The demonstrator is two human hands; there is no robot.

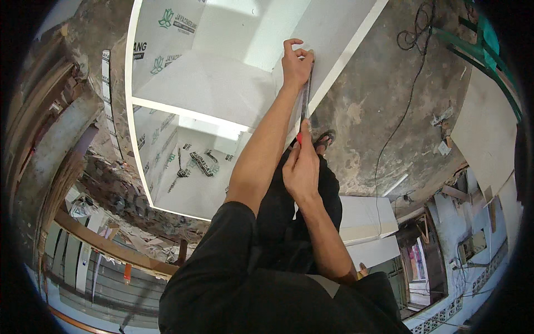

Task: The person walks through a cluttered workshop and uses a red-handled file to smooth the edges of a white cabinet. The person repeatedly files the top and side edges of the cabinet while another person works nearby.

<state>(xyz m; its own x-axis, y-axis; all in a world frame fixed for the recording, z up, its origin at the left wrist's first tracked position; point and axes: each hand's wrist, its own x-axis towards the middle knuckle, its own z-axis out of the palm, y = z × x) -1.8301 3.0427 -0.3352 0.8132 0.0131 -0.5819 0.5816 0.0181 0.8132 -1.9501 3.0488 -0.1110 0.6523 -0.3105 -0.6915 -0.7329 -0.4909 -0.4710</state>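
A long narrow metal strip runs along the right side panel of a white cabinet. Its red end shows at my right hand, whose fingers are closed around it. At the strip's far end, my left hand pinches it against the panel with curled fingers. I cannot tell whether the strip is a tape measure, a ruler or another tool. The open-fronted white cabinet lies in front of me, with a divider between two compartments. My left forearm crosses over part of the divider.
Crumpled printed film scraps lie in the nearer compartment. A black cable trails over the stained concrete floor at right. A green metal stand is at far right. White panels lie behind my right side; a printed strip is left.
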